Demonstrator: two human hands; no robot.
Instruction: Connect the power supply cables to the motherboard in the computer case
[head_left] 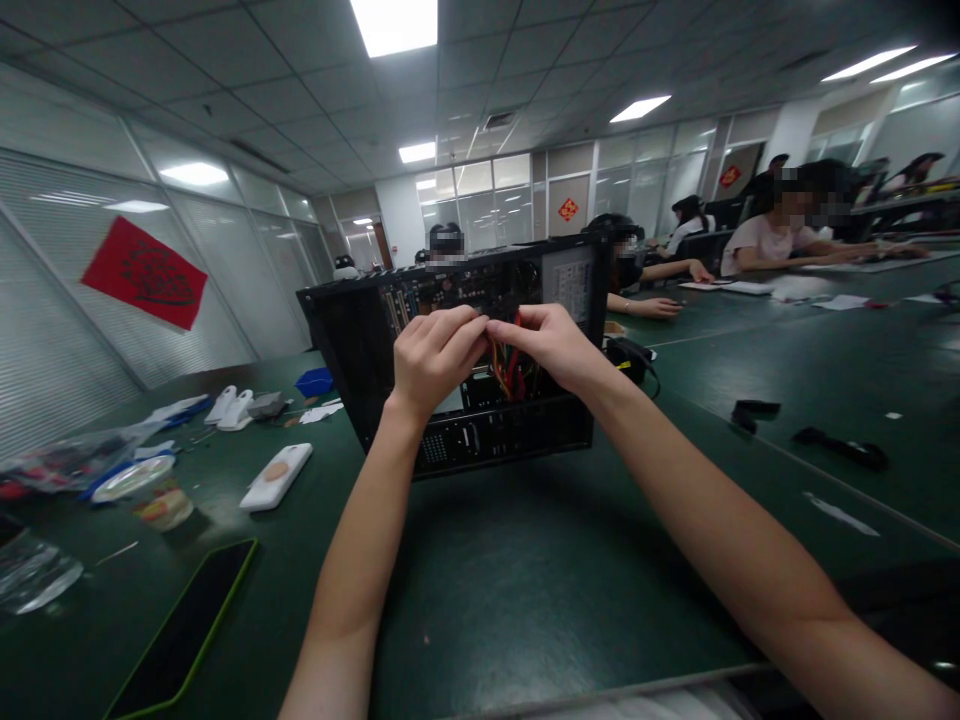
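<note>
An open black computer case (465,460) stands on the green table in front of me, its inside facing me. A bundle of red, yellow and orange power cables (514,380) hangs inside it. My left hand (439,355) is closed in a pinch at the upper end of the cables. From the other side my right hand (555,345) comes in, thumb and fingers closed around the same cables, fingertips meeting the left ones. The cables' ends are hidden by my fingers. A labelled power supply (571,285) sits in the case's upper right corner.
On the green table (510,600) at left lie a green-edged phone (187,630), a white box-shaped object (276,478), a plastic cup (161,500) and a clear container (34,570). Black parts (840,447) lie at right. Other people sit beyond, one person's hand (652,308) near the case.
</note>
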